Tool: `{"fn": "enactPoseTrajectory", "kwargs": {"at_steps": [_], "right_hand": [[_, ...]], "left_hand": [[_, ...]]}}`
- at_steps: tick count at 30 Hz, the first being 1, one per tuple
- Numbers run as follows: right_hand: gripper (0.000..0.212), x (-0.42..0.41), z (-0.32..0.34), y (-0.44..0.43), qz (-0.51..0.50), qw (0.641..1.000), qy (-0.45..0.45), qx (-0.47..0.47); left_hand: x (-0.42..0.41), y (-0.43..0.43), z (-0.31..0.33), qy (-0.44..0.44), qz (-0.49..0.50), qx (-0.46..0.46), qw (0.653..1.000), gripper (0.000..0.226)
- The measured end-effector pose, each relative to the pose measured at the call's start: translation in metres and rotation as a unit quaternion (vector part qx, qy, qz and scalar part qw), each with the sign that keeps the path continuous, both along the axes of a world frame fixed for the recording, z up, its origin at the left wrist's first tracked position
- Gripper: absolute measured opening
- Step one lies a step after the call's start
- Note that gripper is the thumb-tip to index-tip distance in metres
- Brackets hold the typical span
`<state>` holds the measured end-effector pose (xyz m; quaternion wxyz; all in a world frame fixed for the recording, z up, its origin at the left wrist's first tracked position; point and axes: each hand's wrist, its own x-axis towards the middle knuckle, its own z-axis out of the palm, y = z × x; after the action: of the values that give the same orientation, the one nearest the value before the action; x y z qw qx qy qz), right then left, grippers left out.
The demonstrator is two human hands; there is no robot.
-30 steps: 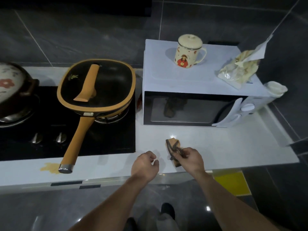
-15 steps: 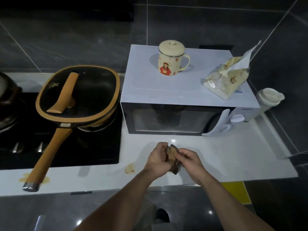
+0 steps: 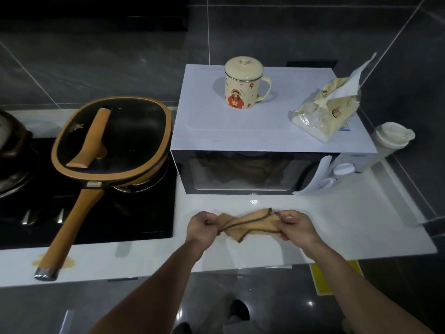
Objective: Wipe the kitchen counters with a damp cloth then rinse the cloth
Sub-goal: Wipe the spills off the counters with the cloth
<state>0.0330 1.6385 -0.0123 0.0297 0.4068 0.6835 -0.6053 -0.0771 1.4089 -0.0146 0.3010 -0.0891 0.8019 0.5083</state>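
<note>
1. While both hands pinch it, cloth [image 3: 249, 224] is stretched above counter [image 3: 337, 227], in front of microwave [image 3: 265, 131].
2. Left hand [image 3: 201, 226] grips left end.
3. Right hand [image 3: 297, 225] grips right end.
4. Spill [image 3: 67, 262] under pan handle [image 3: 69, 222].

Lidded mug [image 3: 243, 88] and tissue pack [image 3: 330, 114] atop white microwave [image 3: 240, 127] (orange-handled pan [image 3: 134, 141] just left, on the hob [image 3: 134, 213])

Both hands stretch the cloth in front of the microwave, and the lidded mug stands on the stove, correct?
Wrong place for the mug: the head view shows it on top of the microwave. The left hand and right hand do stretch the cloth in front of it.
</note>
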Motion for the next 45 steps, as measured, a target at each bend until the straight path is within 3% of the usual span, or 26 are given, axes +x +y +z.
{"fn": "enactPoseTrajectory", "kwargs": {"at_steps": [4, 6, 9, 11, 13, 15, 16, 19, 22, 24, 28, 34, 36, 39, 42, 45], "right_hand": [[0.046, 0.017, -0.018, 0.007, 0.142, 0.975, -0.11, 0.127], [0.052, 0.022, -0.02, 0.009, 0.211, 0.935, -0.157, 0.237], [0.052, 0.016, -0.022, -0.004, 0.305, 0.853, -0.078, 0.416], [0.052, 0.002, -0.026, -0.014, 0.359, 0.818, -0.024, 0.449], [0.049, -0.013, -0.029, -0.021, 0.386, 0.792, -0.02, 0.472], [0.037, -0.024, -0.027, -0.025, 0.4, 0.763, -0.027, 0.507], [0.032, -0.029, -0.026, -0.024, 0.397, 0.753, -0.034, 0.523], [0.02, -0.033, -0.018, -0.008, 0.352, 0.791, -0.001, 0.5], [0.014, -0.027, 0.002, 0.018, 0.287, 0.883, 0.082, 0.362], [0.014, -0.023, 0.027, 0.029, 0.241, 0.923, 0.112, 0.279], [0.015, -0.018, 0.079, 0.044, 0.162, 0.938, 0.173, 0.254], [0.007, 0.005, 0.112, 0.044, 0.161, 0.934, 0.217, 0.234], [0.007, 0.014, 0.107, 0.041, 0.186, 0.941, 0.203, 0.197], [0.01, 0.028, 0.079, 0.035, 0.242, 0.956, 0.137, 0.097], [0.014, 0.042, 0.043, 0.032, 0.308, 0.949, 0.052, 0.044], [0.012, 0.047, 0.022, 0.034, 0.303, 0.953, 0.026, 0.008]], "left_hand": [[0.007, -0.006, -0.004, -0.044, -0.001, 0.008, 0.999, 0.006], [0.007, -0.008, 0.0, -0.065, -0.001, 0.036, 0.997, 0.013], [0.005, -0.007, 0.006, -0.05, -0.071, 0.034, 0.996, 0.025], [0.006, -0.008, 0.006, 0.009, -0.167, -0.02, 0.986, 0.038], [0.005, -0.008, 0.005, 0.132, -0.304, -0.128, 0.935, 0.044], [0.003, -0.005, 0.009, 0.222, -0.367, -0.187, 0.884, 0.036], [0.001, -0.004, 0.011, 0.251, -0.368, -0.194, 0.874, 0.03], [-0.012, -0.001, 0.024, 0.333, -0.322, -0.18, 0.868, 0.018], [-0.029, -0.006, 0.031, 0.39, -0.279, -0.165, 0.862, 0.019], [-0.036, -0.008, 0.045, 0.416, -0.284, -0.15, 0.851, 0.016], [-0.046, -0.007, 0.068, 0.521, -0.302, -0.112, 0.79, 0.018], [-0.05, -0.018, 0.066, 0.547, -0.302, -0.02, 0.781, 0.028], [-0.054, -0.023, 0.063, 0.52, -0.319, 0.006, 0.792, 0.02], [-0.05, -0.035, 0.052, 0.377, -0.43, 0.025, 0.82, 0.015], [-0.033, -0.042, 0.028, 0.246, -0.519, -0.026, 0.819, 0.02], [-0.023, -0.038, 0.008, 0.198, -0.474, -0.038, 0.857, 0.018]]}}
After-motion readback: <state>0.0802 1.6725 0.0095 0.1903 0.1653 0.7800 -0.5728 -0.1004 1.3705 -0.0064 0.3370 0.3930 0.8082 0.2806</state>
